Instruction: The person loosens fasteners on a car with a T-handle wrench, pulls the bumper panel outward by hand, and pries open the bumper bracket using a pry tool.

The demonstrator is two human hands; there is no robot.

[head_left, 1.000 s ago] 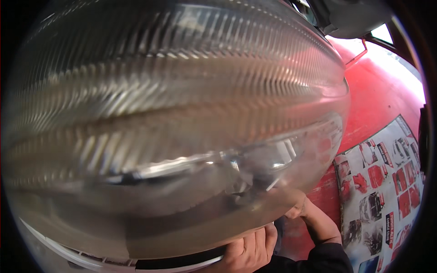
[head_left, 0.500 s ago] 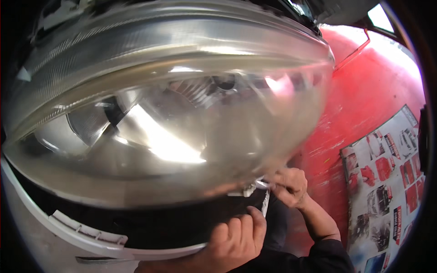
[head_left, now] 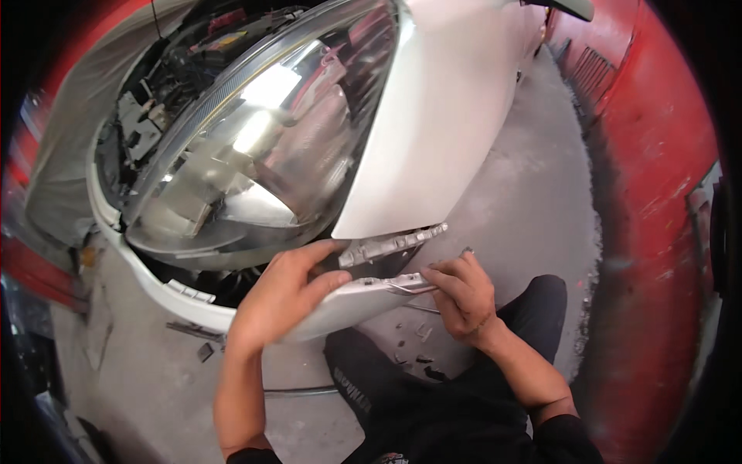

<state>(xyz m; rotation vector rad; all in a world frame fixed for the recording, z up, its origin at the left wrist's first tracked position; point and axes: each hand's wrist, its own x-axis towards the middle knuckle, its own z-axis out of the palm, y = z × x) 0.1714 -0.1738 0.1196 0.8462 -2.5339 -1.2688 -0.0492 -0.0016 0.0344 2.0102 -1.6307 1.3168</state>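
Observation:
A pale bumper cover (head_left: 363, 307) curves round below a car headlight (head_left: 255, 155), its corner end apart from the white fender (head_left: 433, 100). My left hand (head_left: 282, 294) grips the bumper's top edge, the fingers reaching into the gap behind it and the thumb lying over the edge. At the corner end, my right hand (head_left: 465, 298) pinches the bumper between thumb and fingers. Between the bumper and the fender's lower edge shows a light grey toothed bracket (head_left: 394, 245), close to my left fingertips. A thin curved metal-looking piece (head_left: 410, 289) lies along the bumper end, by my right fingers.
The engine bay (head_left: 209, 54) lies uncovered at the upper left, with a grey cloth cover (head_left: 85, 116) beside it. Several small dark fragments (head_left: 423, 359) lie on the grey floor (head_left: 525, 193) between my knees. A red surface (head_left: 657, 232) runs down the right side.
The view has drawn back from the headlight, bringing the fender and bracket into sight. My left hand now lies over the bumper's edge; my right hand is at its corner end.

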